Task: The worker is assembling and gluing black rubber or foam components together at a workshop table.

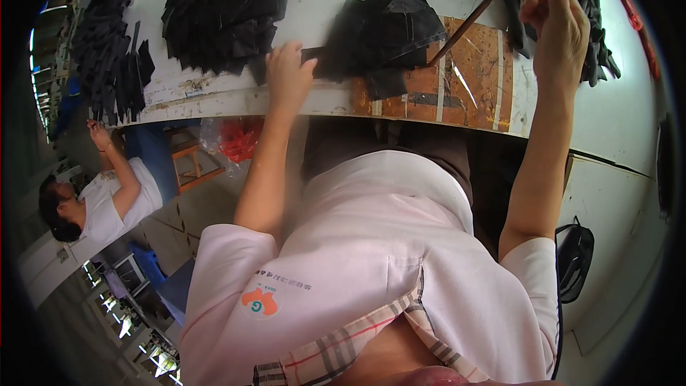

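My left hand is at the near edge of the white table, its thumb apart from the fingers. It lies over a flat black fabric piece that shows on its right side; any contact under the fingers is hidden. To the right of that piece sits a heap of black fabric pieces, partly on a worn brown board. Raised at the far right, my right hand has loosely bent, separated fingers and nothing visible in them. Black fabric strips lie behind and beside it.
A brown pointed stick slants across the board, near a thin shiny sliver. A large black fabric pile and more black strips lie on the left. Another person sits at far left, near a wooden stool.
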